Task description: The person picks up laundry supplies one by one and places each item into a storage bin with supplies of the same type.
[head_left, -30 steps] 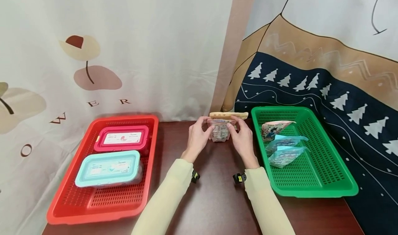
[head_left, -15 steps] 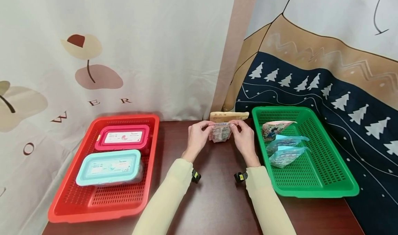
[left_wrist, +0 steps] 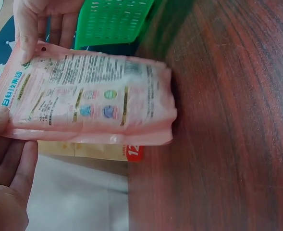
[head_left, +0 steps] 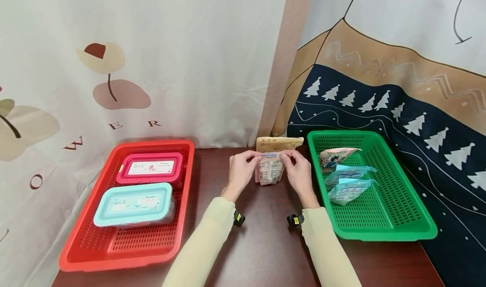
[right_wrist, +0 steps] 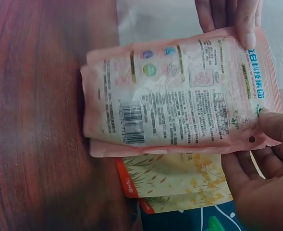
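Since the earlier frames: 1 pink pouch (head_left: 270, 169), shifted a little toward the person, away from the yellow pouches behind it. Baskets unmoved.

Pink pouch: between the 2 hands, upright, at the middle of the far part of the worktop (head_left: 265, 245); printed panel with barcode (right_wrist: 131, 122) facing the person; contact with the worktop cannot be told.

Left hand (head_left: 243, 169): thumb and fingers pinching the pouch's upper left corner.

Right hand (head_left: 299, 173): same pinch, upper right corner.

Yellow pouches (head_left: 279, 144): at least 2, standing just behind, near the curtain (head_left: 190, 67).

Red basket (head_left: 182, 219), left: 1 crimson lidded box (head_left: 152, 169); nearer the person, 1 light-blue lidded box (head_left: 134, 204).

Green basket (head_left: 364, 217), right: 1 pink patterned pouch (head_left: 334, 158), 2 light-blue pouches (head_left: 349, 192), along its left side.
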The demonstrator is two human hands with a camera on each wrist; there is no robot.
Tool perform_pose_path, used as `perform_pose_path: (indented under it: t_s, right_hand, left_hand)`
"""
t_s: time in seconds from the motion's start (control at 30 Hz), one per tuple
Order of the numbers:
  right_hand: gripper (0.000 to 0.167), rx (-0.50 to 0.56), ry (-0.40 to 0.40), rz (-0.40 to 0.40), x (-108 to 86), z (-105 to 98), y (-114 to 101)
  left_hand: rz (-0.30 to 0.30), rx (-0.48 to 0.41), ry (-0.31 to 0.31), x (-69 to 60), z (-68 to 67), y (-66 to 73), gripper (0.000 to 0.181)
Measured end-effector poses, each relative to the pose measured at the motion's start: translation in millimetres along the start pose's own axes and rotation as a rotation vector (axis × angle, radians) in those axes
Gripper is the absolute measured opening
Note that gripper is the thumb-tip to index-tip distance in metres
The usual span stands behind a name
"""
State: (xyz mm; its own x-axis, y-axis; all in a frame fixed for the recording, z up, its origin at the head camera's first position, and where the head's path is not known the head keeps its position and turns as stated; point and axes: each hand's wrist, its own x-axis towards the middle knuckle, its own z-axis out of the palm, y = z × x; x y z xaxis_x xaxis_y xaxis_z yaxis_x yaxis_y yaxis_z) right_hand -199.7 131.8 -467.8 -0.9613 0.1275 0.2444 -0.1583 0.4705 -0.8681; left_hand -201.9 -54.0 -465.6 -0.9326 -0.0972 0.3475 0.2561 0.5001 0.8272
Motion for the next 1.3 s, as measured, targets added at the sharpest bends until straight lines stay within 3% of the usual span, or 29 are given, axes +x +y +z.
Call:
perform_pose_path:
  t_s: [0.37, 0.6, 1.03, 1.3]
  right_hand:
    - [0.017, 0.041, -0.009, -0.018, -15.6, -7, -7]
    - [0.016, 0.093, -0.017, -0.039, -28.6, -13, -11]
    - [0.017, 0.214, 0.099, -0.064, -49.3, -33, -36]
    - [0.016, 0.228, 0.148, -0.1, -57.7, -52, -53]
  left_hand:
    - [0.005, -0.062, 0.001, -15.1, -8.3, 7.1, 0.005]
    - [0.041, -0.061, 0.033, -27.6, -14.6, 12.8, 0.004]
    - [0.036, -0.211, 0.044, -41.0, -18.7, 52.0, 0.004]
    - [0.101, -0.303, 0.045, -47.6, -21.4, 73.5, 0.005]
